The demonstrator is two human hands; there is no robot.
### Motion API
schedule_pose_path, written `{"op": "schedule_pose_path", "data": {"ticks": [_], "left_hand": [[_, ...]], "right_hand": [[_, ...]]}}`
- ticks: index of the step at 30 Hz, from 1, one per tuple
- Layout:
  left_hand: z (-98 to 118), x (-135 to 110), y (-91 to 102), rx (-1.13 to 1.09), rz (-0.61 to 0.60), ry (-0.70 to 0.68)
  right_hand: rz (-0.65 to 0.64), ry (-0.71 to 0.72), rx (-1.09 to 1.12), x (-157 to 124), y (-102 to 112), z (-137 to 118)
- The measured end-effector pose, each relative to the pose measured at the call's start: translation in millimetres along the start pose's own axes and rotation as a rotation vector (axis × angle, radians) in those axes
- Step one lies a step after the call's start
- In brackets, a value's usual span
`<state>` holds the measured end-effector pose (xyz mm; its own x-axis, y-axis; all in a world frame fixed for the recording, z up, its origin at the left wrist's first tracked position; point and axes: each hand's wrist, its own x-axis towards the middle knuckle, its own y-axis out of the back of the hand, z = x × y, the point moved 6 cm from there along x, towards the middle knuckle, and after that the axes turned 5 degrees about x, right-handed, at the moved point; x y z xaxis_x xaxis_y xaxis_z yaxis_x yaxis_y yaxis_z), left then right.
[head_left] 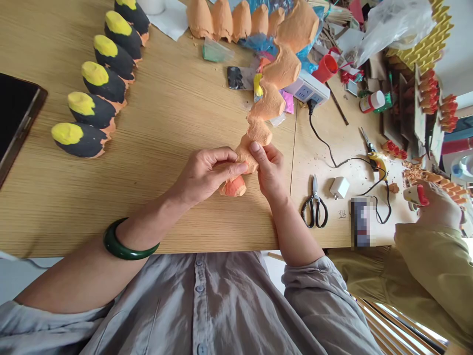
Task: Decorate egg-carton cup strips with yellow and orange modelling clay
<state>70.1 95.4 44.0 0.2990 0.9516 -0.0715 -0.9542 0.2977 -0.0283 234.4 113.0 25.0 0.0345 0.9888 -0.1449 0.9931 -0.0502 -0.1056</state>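
Both my hands hold a strip of orange egg-carton cups (272, 102) over the table, its far end rising away from me. My left hand (207, 172) pinches the strip's near end from the left. My right hand (271, 167) grips the same end from the right, thumb on top. Just below my left fingertips shows a redder orange end piece (234, 187); I cannot tell whether it is still joined to the strip. To the left stands a slanting row of cups coated black with yellow tops (90, 108).
Another orange cup strip (242, 22) stands at the back. Right of me lie black-handled scissors (314, 202), a white charger (339, 188), a glue gun (377, 162) and its cord. A power strip (306, 88) sits behind. A co-worker's hand (439, 204) holds a small white-and-red bottle at far right.
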Motion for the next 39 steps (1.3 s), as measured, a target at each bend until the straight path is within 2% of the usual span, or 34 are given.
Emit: {"op": "schedule_pose_path", "data": {"ticks": [5, 9, 12, 16, 22, 28, 33, 39], "left_hand": [[-2, 0, -0.1, 0.025, -0.005, 0.011], [-7, 1, -1.1, -0.104, 0.008, 0.003], [-10, 2, -5.0, -0.155, -0.041, 0.055], [-9, 2, -4.2, -0.092, -0.045, 0.122], [-5, 2, -1.4, -0.038, -0.035, 0.105], [-12, 4, -3.8, -0.179, -0.054, 0.165], [-15, 5, -4.0, -0.235, 0.002, 0.211], [-19, 3, -1.1, -0.303, 0.105, 0.222]], "right_hand": [[0.007, -0.008, 0.009, 1, 1, 2], [-0.003, -0.021, 0.026, 3, 0, 6], [0.005, -0.042, 0.051, 4, -1, 8], [0.026, -0.098, 0.052, 1, -3, 7], [-0.009, -0.067, 0.123, 0, -7, 0], [0.007, -0.066, 0.054, -1, -5, -2], [-0.01, 0.001, 0.009, -6, -9, -7], [-0.004, -0.054, -0.013, -7, -12, -8]]}}
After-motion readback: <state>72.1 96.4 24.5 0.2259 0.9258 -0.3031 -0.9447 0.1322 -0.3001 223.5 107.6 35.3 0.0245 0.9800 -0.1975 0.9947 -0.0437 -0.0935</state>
